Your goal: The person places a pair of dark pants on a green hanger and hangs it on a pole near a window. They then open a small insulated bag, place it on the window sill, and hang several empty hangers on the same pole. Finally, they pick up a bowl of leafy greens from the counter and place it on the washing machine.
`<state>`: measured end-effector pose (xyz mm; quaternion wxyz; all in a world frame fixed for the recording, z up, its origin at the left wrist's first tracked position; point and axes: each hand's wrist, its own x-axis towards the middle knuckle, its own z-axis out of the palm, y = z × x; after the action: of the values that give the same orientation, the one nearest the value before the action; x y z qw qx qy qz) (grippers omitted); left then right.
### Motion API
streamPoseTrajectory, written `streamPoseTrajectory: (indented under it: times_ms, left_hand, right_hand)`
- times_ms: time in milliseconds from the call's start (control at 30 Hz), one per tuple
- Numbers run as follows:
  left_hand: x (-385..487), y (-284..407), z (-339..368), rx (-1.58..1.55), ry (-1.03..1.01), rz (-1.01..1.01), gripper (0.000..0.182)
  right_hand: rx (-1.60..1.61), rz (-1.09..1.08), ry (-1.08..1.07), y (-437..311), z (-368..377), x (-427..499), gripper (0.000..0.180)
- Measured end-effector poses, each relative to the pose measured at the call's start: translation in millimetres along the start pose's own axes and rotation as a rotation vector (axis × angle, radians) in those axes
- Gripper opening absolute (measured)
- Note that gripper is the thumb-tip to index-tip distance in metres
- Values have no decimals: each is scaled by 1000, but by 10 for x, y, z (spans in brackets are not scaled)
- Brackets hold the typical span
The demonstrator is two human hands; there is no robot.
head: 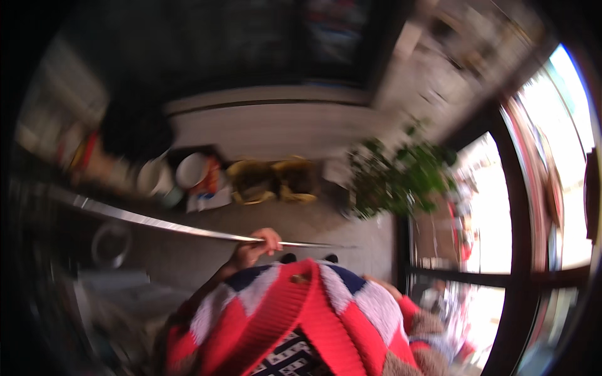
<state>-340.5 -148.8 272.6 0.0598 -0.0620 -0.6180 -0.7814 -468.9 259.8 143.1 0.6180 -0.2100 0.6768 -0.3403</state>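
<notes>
My left hand point(257, 246) is closed around a long, thin, shiny rod or strip point(174, 226), left of the red, white and navy cardigan I wear. The rod runs from the far left, past my fingers, to a narrow end above my dark shoe tips. My right hand point(382, 285) shows only in part at the cardigan's right side; its fingers are mostly hidden, and whether it holds anything cannot be told. The picture is blurred.
Yellow bags point(251, 181), a white bucket point(192, 170) and a light container point(154, 177) stand along the pale ledge ahead. A leafy green plant point(400, 178) stands at the right, near a dark-framed glass door point(517, 225). A round ring-like object point(111, 245) lies left.
</notes>
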Motion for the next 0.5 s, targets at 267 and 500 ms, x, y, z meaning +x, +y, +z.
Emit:
streamPoseTrajectory:
  times_ms: [267, 500]
  left_hand:
    - [-668, 402, -167, 44, 408, -6, 24]
    - [-923, 327, 68, 59, 653, 28, 19]
  right_hand:
    - [-146, 121, -10, -707, -498, 438, 36]
    - [-413, -128, 25, -1593, -630, 846, 29]
